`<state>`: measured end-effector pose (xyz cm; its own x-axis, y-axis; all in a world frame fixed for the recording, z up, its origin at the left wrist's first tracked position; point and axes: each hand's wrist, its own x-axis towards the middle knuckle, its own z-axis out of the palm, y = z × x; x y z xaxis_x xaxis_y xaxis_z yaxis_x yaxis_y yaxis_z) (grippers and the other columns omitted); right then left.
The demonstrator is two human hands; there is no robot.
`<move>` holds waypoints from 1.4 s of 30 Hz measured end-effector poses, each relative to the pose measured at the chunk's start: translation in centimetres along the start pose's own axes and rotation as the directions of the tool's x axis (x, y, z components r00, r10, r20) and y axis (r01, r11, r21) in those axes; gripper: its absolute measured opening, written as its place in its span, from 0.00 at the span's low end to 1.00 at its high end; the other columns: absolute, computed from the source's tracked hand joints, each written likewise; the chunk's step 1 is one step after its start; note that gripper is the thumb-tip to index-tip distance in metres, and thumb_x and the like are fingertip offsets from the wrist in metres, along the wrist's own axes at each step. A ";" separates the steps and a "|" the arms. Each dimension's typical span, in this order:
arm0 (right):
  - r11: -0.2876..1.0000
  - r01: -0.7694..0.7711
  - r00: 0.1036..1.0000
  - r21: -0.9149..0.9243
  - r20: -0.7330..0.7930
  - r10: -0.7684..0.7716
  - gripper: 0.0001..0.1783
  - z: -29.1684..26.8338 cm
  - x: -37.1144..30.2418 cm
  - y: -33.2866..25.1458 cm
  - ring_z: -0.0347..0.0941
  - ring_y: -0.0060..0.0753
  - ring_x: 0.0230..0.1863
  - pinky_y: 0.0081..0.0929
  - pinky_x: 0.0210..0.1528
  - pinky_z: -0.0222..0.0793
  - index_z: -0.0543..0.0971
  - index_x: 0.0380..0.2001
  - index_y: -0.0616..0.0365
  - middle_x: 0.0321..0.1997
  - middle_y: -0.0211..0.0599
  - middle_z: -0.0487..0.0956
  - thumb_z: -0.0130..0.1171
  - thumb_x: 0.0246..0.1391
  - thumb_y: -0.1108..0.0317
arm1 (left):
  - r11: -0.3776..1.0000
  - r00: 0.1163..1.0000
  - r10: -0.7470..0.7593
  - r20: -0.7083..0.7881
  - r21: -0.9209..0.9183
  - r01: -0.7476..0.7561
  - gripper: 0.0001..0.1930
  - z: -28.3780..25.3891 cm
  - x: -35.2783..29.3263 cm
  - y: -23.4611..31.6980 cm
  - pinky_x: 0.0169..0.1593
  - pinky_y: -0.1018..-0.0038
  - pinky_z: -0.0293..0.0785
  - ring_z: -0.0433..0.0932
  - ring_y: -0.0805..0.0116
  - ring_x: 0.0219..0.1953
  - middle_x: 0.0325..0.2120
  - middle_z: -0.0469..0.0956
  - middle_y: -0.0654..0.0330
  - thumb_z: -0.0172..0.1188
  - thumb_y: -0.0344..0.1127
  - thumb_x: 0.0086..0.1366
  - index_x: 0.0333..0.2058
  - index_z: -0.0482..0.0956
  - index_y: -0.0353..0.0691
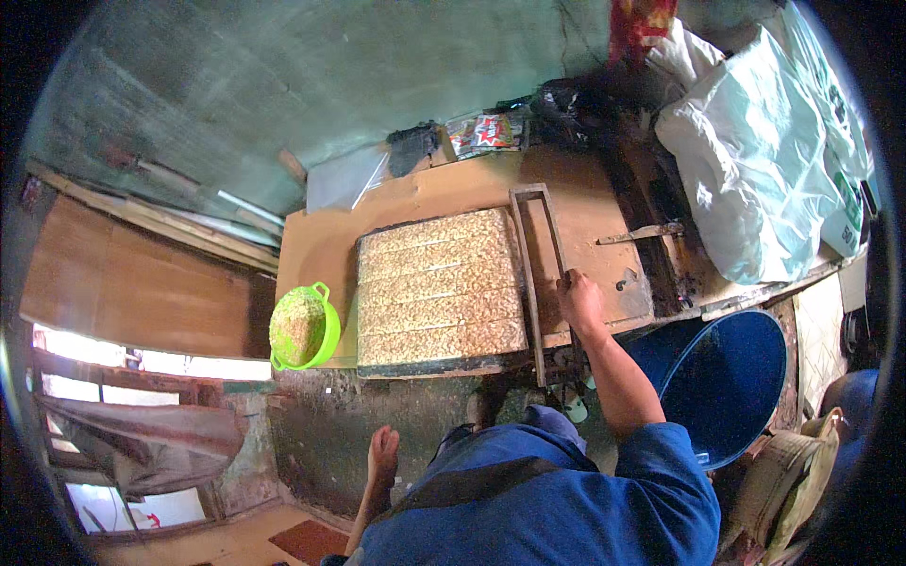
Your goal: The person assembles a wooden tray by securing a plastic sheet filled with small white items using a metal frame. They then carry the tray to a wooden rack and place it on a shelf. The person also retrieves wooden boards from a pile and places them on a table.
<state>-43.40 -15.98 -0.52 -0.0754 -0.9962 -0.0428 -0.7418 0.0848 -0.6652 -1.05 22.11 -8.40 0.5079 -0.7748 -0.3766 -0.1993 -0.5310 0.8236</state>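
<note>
My right hand (581, 304) is closed on the right-hand bar of a narrow rectangular wooden frame (525, 255). The frame lies along the right side of a large slab of pale, grainy pieces (439, 283), which straight lines divide into several long strips. A dark edge, perhaps of a tray, shows under the slab. My left hand (382, 455) hangs low in front of the table, beside my body, with its fingers curled in and nothing visible in them. Left of the slab sits a bright green two-handled basket (330, 332) heaped with similar pale, yellowish grains.
The brown table (604, 203) carries a knife (642, 233) to the right of the frame. Clear plastic sheets (344, 179) and printed packets (486, 132) lie along the back. Large white sacks (755, 160) stand at the right, above a blue barrel (731, 387).
</note>
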 end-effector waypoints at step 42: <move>0.662 0.532 0.806 -0.527 0.076 -0.587 0.15 9.5 27.1 -23.0 0.74 0.56 0.46 0.48 0.46 0.71 0.76 0.45 0.51 0.44 0.46 0.78 0.51 0.61 0.57 | 0.788 0.788 -0.615 0.025 0.006 0.615 0.29 -5.7 3.8 -13.1 0.52 0.63 0.73 0.78 0.51 0.51 0.47 0.79 0.46 0.59 0.50 0.63 0.54 0.72 0.32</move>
<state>-22.08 -45.10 6.51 0.4256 -0.8539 0.2996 -0.8827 -0.4646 -0.0701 8.22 28.06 -18.16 0.5017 -0.2926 -0.8141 0.1505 -0.8972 0.4152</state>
